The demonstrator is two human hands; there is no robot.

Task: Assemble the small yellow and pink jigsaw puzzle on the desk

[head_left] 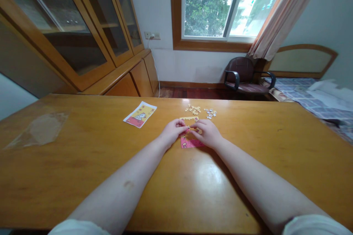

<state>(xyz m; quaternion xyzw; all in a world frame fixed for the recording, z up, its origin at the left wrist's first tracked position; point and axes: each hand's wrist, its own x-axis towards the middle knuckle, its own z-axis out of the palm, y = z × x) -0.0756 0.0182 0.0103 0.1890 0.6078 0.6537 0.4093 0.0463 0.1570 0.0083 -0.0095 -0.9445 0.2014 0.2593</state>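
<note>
A partly assembled jigsaw puzzle (189, 144), pink along its near edge and yellow along its far edge, lies flat on the table with a gap in its middle. Above it my left hand (173, 132) is closed, thumb and fingers pinched together. My right hand (208, 133) comes in from the other side, its thumb and fingertips also drawn together. Between the two sets of fingertips shows a small puzzle piece (188, 127), largely covered by them. Loose yellow puzzle pieces (193, 109) lie just beyond the puzzle, and a pile of paler pieces (210, 113) sits to their right.
A printed picture card (140, 114) lies left of the puzzle. Farther left is a clear plastic bag (44, 128). All rest on the wooden table (96, 128). Past its far edge stand an armchair (242, 75), a glass-door cabinet (110, 58) and a bed (309, 91).
</note>
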